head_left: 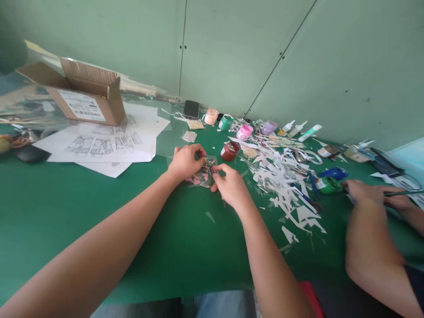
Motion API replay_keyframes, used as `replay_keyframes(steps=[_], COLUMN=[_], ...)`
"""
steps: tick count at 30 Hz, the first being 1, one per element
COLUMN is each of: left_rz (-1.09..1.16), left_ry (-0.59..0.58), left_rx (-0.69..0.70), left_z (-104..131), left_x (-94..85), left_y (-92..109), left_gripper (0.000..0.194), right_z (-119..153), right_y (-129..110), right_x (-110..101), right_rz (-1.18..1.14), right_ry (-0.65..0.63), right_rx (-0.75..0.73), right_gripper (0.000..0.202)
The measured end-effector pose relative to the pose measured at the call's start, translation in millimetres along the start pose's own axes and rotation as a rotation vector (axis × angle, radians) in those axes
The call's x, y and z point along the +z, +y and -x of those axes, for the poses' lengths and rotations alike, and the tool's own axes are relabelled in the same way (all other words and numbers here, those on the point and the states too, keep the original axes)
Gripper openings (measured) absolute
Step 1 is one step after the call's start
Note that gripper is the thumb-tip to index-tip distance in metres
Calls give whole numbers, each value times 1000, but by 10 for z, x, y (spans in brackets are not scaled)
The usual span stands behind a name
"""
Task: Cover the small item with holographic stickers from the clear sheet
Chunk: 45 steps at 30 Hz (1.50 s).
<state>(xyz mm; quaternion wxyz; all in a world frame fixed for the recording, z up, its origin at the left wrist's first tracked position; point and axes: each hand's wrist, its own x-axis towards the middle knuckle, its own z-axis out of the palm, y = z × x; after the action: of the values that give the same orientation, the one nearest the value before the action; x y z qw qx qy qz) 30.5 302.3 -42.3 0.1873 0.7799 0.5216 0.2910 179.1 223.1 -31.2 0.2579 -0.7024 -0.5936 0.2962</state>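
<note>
A small clear plastic bag of colourful bits [199, 177], some of them pink, lies on the green table between my hands. My left hand [186, 162] is closed at its upper left, fingertips pinching the plastic. On the other side, my right hand [229, 182] pinches the bag's right edge between thumb and fingers. What exactly is under the fingertips is too small to tell. A jar of dark red paint [229, 151] stands just beyond my right hand.
White paper scraps [281, 190] cover the table to the right. Paint jars [245, 131] and glue tubes [310, 132] stand along the wall. An open cardboard box [89, 101] rests on printed sheets [99, 145] at left. A co-worker's hands [362, 191] work at far right.
</note>
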Motion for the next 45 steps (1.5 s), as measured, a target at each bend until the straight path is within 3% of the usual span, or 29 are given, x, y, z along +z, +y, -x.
replay_keyframes(steps=[27,34,45], left_rz=[-13,-2,84], left_ry=[-52,-58,-8], left_rx=[70,80,148], left_z=[-17,-6,-15], left_x=[50,26,49], left_y=[-90,-73,-132], left_gripper=[9,9,5], right_z=[50,90,80], right_y=[18,-29,-341], right_x=[-58,-118,-195], right_rz=[-25,148,513], right_ry=[-119,-102,-80], right_rx=[26,-38,-63], right_gripper=[26,25,28])
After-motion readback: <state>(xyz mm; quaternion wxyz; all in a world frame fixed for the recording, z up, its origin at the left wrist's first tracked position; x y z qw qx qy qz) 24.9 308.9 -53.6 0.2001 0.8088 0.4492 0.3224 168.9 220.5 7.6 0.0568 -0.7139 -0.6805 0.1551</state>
